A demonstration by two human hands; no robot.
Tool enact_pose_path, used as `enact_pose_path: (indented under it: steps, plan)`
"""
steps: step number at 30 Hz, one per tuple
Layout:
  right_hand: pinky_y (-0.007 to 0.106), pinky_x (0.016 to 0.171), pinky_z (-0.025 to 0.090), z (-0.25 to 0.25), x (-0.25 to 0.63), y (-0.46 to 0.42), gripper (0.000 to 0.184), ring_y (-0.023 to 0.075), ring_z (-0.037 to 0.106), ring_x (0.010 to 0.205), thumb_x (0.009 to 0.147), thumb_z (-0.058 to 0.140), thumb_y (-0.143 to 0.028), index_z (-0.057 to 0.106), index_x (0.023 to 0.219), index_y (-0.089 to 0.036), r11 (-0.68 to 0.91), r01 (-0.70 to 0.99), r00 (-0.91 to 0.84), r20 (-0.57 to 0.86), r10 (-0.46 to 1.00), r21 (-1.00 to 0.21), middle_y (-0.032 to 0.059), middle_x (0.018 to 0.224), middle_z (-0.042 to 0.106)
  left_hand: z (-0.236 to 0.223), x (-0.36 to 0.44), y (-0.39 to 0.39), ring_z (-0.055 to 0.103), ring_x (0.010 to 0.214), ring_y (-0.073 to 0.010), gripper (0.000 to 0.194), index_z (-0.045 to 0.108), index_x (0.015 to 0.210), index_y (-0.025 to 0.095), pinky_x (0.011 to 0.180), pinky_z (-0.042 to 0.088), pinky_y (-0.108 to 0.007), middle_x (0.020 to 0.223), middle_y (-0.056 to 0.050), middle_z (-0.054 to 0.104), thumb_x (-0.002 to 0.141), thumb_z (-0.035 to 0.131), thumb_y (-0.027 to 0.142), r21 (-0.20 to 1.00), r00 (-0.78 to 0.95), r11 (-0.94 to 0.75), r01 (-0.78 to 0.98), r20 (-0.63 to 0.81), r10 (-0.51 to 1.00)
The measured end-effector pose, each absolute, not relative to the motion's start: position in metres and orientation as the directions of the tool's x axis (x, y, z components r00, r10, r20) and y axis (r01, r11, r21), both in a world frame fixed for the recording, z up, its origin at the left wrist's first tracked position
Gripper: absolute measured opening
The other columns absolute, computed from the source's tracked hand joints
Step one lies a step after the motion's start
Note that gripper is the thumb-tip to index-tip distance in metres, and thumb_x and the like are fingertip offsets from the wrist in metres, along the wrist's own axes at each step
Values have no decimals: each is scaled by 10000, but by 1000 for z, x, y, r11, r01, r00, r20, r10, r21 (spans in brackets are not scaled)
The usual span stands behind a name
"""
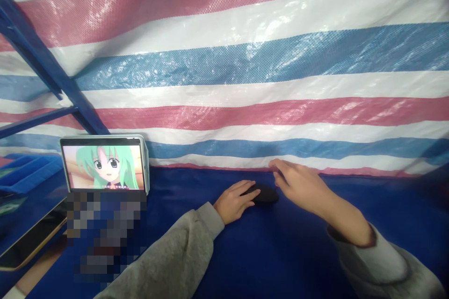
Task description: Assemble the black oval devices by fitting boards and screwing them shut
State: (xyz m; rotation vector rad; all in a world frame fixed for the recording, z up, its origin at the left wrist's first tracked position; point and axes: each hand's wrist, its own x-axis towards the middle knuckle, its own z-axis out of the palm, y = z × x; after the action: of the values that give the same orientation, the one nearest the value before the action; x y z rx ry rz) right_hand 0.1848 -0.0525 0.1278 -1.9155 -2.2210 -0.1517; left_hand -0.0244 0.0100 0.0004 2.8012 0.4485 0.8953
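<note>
A small dark oval object (264, 194) lies on the blue cloth-covered table (280, 243), near the striped tarp behind it. My left hand (234, 201) rests on the cloth with its fingertips touching the object's left side, fingers stretched forward. My right hand (300, 182) hovers just right of and above the object, fingers loosely extended toward the tarp. Both arms wear grey sleeves. What the object is cannot be made out.
A tablet (104, 164) stands propped at the left, showing a cartoon figure with green hair. A phone (30, 238) lies flat at the far left edge, beside blue bins (26, 173). A red, white and blue striped tarp (245, 65) and blue metal bars (45, 70) close off the back.
</note>
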Motion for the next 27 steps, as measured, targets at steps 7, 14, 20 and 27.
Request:
enact_pose_path:
  steps: [7,14,20,27]
  plan:
    - [282,561,336,129,183,-52,309,206,658,669,955,315,-326,589,1031,-204,153,986,-137,207,969,-64,50,803,717,-1,-24,10,443,1313,-227,365,520,1317,175,1103,398,-418,1399,-118,481,996,409,309,240,775,-941,239,537,334]
    - [276,544,327,125,186,-50,347,210,655,633,964,311,-400,599,1020,-215,136,990,-127,213,969,-29,29,676,694,0,-25,10,443,1312,-228,370,506,1328,188,1091,410,-424,1399,-115,481,999,398,318,237,780,-940,246,527,337]
    - [278,571,345,122,189,-48,290,204,668,697,918,369,-259,579,1111,-211,164,986,-151,248,957,-34,47,839,727,-1,-25,10,448,1308,-226,368,518,1319,181,1099,403,-414,1400,-114,481,997,403,319,232,778,-941,248,531,336]
    - [287,564,356,121,188,-48,328,221,673,675,945,345,-356,581,1122,-213,131,991,-120,245,962,-29,42,763,726,0,-25,10,447,1309,-227,372,517,1323,180,1101,400,-416,1399,-118,482,997,403,319,245,777,-939,239,532,337]
